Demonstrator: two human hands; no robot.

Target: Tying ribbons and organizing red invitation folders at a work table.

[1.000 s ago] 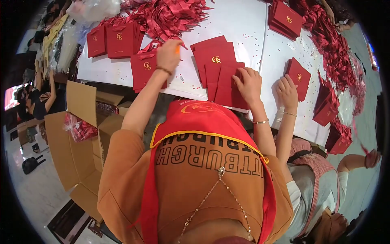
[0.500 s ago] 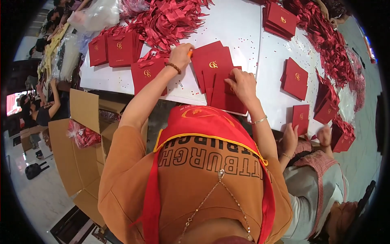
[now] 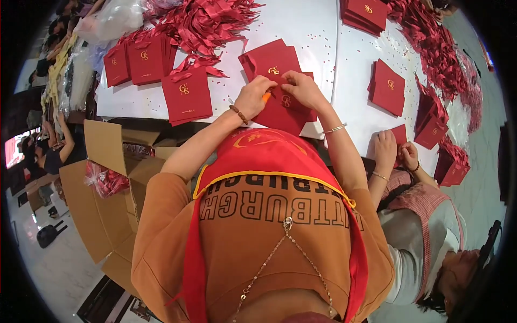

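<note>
**Both hands at work on a red folded bag at the table edge**

The left hand [image 3: 252,98] sits just above the frame's centre, fingers curled down and pinched on the upper left edge of a dark red paper bag [image 3: 283,110] with a gold emblem; a small orange tool [image 3: 266,97] shows between its fingers. A beaded bracelet circles that wrist, and the forearm runs down and left to an orange sleeve. The right hand [image 3: 302,89] lies just beside it, almost touching, its fingers bent and pressing on the same bag's upper edge. A thin metal bangle rings the right wrist, and the forearm drops steeply toward the lower right.

The bag lies flat and tilted on a small stack of like bags [image 3: 269,59] on the white table [image 3: 318,32], near the table's front edge.

Left of the hands another flat red bag [image 3: 187,96] lies by itself, with more stacked bags [image 3: 137,59] further toward the upper left. A heap of red ribbons [image 3: 204,21] fills the top centre. In the right half, a co-worker's hands [image 3: 396,153] hold a red piece at the table edge, near another bag pile [image 3: 388,86]. An open cardboard box [image 3: 107,183] stands at the left, below the table.
</note>
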